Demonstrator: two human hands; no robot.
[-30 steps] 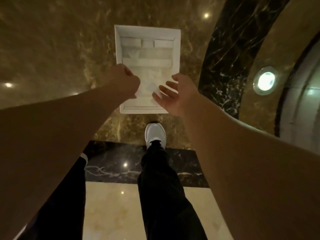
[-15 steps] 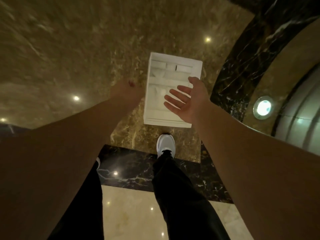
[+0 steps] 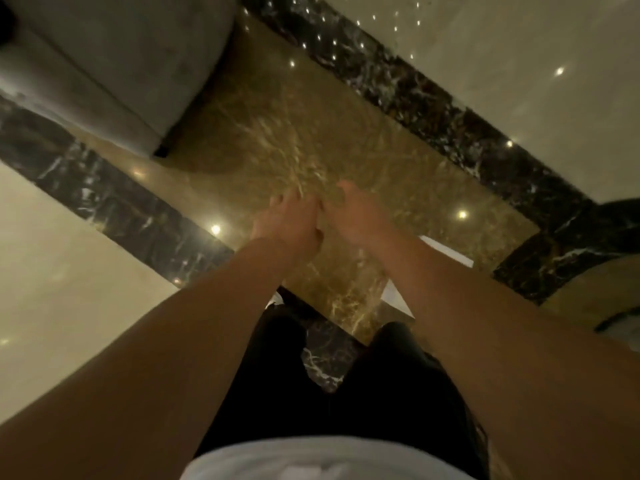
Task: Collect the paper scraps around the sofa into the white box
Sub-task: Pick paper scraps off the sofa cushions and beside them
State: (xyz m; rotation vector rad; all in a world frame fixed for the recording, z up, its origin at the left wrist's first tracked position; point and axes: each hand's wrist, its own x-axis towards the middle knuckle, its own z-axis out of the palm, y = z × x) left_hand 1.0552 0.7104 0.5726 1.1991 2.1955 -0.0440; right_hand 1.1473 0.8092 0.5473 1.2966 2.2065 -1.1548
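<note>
Hidden: most of the box lies under the right forearm; only a white corner at 3 o'clock of the hands and a white strip lower down near the right knee show.
Blur: the whole view is smeared, so fingers and floor veins are hard to read.
Scraps: none can be made out anywhere on the floor.
Left hand: stretched out over the brown marble, fingers loosely curled; the grip looks empty, but how far open I cannot tell.
Right hand: just beside the left one, touching or nearly so at the knuckles, fingers drooping forward; grip state cannot be told either.
Sofa: grey, at 10 o'clock, cut off by the top and left edges.
Legs: in black trousers at 6 o'clock, feet mostly hidden by the arms.
</note>
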